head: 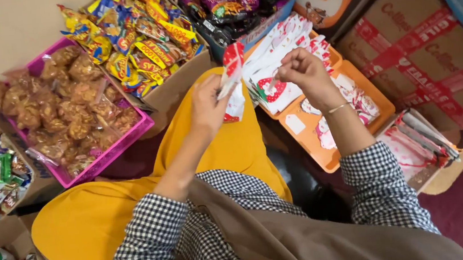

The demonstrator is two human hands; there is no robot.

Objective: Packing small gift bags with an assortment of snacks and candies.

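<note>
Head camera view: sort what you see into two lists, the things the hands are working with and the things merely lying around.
In use:
left hand
right hand
red-and-white printed bag held by the left hand
stack of matching bags
orange tray

Lying about:
pink basket of fried snacks
box of yellow snack packets
dark snack packets
taped cardboard box

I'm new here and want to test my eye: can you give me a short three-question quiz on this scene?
1. True or false: the left hand holds a red-and-white bag.
2. What colour is the basket of fried snacks? A pink, B green, C black.
3. Fill in: the right hand is above the ___ tray.

Key: 1 true; 2 A; 3 orange.
</note>
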